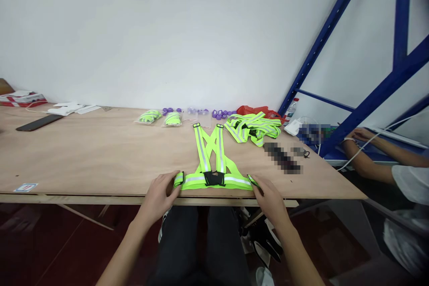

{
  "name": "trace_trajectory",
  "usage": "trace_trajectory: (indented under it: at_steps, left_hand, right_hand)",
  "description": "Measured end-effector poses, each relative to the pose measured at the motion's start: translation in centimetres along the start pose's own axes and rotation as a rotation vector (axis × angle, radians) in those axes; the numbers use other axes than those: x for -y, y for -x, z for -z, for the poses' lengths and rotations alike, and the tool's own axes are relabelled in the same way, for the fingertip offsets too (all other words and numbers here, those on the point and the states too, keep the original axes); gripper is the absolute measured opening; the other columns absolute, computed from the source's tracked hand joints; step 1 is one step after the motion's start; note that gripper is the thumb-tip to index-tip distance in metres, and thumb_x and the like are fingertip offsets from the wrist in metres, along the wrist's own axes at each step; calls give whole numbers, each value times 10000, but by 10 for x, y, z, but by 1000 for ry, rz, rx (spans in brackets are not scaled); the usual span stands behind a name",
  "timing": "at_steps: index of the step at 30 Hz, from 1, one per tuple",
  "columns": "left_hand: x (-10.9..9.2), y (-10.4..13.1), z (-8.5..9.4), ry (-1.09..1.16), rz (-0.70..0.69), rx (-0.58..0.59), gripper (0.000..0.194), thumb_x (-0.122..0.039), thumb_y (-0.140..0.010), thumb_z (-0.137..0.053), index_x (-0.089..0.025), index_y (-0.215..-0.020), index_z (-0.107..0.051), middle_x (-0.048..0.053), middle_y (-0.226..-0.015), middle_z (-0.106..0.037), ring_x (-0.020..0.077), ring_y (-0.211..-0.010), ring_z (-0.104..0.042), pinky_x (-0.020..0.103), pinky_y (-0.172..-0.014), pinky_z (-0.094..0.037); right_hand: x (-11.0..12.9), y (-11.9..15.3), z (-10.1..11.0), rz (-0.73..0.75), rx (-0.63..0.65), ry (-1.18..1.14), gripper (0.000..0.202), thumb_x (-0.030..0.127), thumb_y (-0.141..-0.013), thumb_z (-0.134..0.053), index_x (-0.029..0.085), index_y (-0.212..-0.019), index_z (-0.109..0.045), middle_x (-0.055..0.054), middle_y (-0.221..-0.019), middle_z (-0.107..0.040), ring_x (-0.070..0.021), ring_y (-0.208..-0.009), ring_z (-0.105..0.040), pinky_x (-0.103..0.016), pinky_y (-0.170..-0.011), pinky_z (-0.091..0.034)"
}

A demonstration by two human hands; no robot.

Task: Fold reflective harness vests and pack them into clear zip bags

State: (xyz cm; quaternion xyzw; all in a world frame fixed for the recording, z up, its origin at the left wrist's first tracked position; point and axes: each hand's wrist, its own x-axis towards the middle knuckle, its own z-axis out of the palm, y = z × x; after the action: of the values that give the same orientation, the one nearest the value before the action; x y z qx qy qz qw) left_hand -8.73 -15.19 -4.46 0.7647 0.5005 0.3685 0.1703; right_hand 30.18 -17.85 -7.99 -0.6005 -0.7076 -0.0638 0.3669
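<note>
A neon-yellow reflective harness (219, 154) with silver stripes lies spread near the table's front edge, its two straps pointing away from me. A black buckle (214, 178) sits in the middle of its waist belt. My left hand (162, 193) grips the belt's left end at a black slider, thumb and fingers pinched around it. At the right end of the belt, my right hand (268, 194) pinches the other slider. Behind the harness, to the right, a loose pile of similar harnesses (256, 126) is heaped up.
Two clear bags of folded harnesses (149, 116) lie at the back, beside purple rolls (219, 114) and a red bag (258, 110). A dark phone-like slab (40, 123) lies left. Blue rack posts (321, 40) rise right, with another person's arms (372, 152) beyond. A bottle (292, 108) stands near them.
</note>
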Motion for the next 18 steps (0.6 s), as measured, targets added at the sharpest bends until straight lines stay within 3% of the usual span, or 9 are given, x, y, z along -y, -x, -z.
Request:
trace_trajectory:
  at_steps: [5,8,10,13,15,18]
  left_hand:
    - [-5,-1,-13,120,226,-190,458,-407,-970,-440,-175,-1320,-620,122,-1247,-696,276,-1137,-650,413,-954,-513]
    - [-10,2,-22,-17,225,-226,456,-385,-992,-382,-179,-1314,-631,127,-1225,-707,287,-1134,-645,492,-1046,-435]
    - [-14,5,-28,-130,177,-229,447,-417,-984,-429,-190,-1312,-632,127,-1261,-692,302,-1198,-612,540,-1125,-335]
    - [-16,9,-33,-237,125,-211,451,-445,-954,-518,-202,-1321,-620,126,-1285,-682,321,-1269,-566,563,-1153,-277]
    - [-15,10,-34,-254,111,-206,405,-387,-976,-483,-219,-1319,-616,113,-1289,-682,310,-1278,-562,560,-1148,-282]
    - [-12,8,-33,-233,118,-238,369,-335,-999,-425,-225,-1282,-633,107,-1293,-679,290,-1268,-573,543,-1143,-295]
  right_hand:
    - [5,-1,0,-149,-181,66,409,442,-967,-469,163,-1169,-690,-146,-1035,-742,-286,-965,-682,-430,-876,-544]
    - [15,0,6,-312,-255,142,641,553,-927,-500,103,-1384,-531,-218,-1253,-650,-363,-1136,-610,-514,-938,-499]
    - [31,1,7,-324,-303,187,780,577,-913,-522,74,-1492,-377,-263,-1418,-513,-410,-1293,-495,-575,-1013,-438]
    - [69,0,0,-113,-277,198,664,483,-957,-510,119,-1496,-379,-236,-1460,-476,-392,-1374,-421,-585,-1069,-395]
    - [99,-3,-10,73,-147,189,531,390,-983,-496,175,-1466,-437,-183,-1455,-510,-351,-1383,-429,-557,-1096,-381]
    - [135,-9,-28,264,123,142,513,340,-1002,-466,169,-1484,-430,-140,-1508,-488,-290,-1419,-408,-466,-1124,-378]
